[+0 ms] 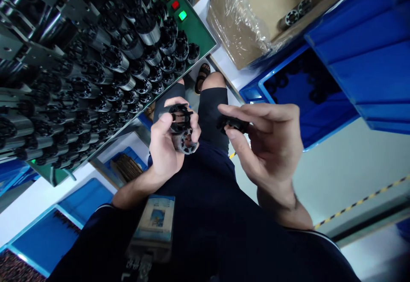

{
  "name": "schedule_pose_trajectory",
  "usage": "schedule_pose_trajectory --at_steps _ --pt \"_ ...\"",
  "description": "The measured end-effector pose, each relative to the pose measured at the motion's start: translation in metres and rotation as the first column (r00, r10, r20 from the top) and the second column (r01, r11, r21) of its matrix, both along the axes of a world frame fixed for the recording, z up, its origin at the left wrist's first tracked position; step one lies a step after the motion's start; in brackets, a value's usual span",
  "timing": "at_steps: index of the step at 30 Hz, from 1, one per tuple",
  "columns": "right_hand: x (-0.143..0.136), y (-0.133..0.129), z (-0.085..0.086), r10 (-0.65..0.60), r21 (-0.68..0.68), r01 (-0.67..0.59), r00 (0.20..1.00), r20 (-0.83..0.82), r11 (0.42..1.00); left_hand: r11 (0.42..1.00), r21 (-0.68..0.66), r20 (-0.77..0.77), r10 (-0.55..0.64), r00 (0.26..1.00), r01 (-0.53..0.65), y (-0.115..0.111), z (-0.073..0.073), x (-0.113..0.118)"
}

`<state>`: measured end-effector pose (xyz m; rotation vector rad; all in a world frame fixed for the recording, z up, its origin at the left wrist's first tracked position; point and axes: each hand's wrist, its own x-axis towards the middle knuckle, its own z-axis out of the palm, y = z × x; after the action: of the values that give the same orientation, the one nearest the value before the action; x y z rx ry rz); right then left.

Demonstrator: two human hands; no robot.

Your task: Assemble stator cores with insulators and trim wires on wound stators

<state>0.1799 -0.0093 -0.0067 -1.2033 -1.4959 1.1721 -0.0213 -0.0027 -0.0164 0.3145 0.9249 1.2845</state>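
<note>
Over my lap, my left hand (pixel 169 141) is closed round two cylindrical metal motor cores. The upper core (pixel 180 118) carries a black slotted plastic end piece, while the lower metal core (pixel 186 142) shows a bare slotted end. To the right and apart from them, my right hand (pixel 269 141) pinches a black plastic ring (pixel 233 124) between thumb and fingers. The fingers cover part of that ring, so its full shape is hidden.
A green machine table (pixel 201 38) at left bears rows of cores with black ends (pixel 115 57) and lit buttons (pixel 182 15). At upper right stands a plastic-lined cardboard box (pixel 243 47) holding cores. Blue bins (pixel 307 136) with black parts lie right, others (pixel 45 239) lower left.
</note>
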Motion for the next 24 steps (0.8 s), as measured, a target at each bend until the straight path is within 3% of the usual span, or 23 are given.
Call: schedule_pose_trajectory --at_steps 3,8,12,19,24 --pt "-0.002 -0.001 -0.006 -0.051 0.069 0.053 0.998 -0.024 0.996 0.998 -0.05 0.034 0.049 0.998 -0.048 0.002 0.0 0.003" --pt "-0.008 0.004 -0.01 -0.139 0.261 0.147 0.989 -0.05 0.954 0.969 0.002 0.032 0.247 0.969 -0.247 0.002 0.0 0.017" --pt "-0.014 0.003 -0.011 -0.13 0.359 0.094 0.989 0.076 0.929 0.963 0.016 -0.017 0.268 0.963 -0.268 0.0 0.003 0.025" --pt "-0.025 -0.001 -0.021 0.098 0.289 -0.083 0.994 -0.038 0.954 0.966 0.084 -0.146 0.255 0.956 -0.245 -0.002 0.009 0.029" --pt "-0.022 -0.009 -0.021 0.089 0.156 -0.069 0.988 -0.124 0.985 0.966 0.149 -0.166 0.234 0.958 -0.21 -0.004 0.016 0.027"
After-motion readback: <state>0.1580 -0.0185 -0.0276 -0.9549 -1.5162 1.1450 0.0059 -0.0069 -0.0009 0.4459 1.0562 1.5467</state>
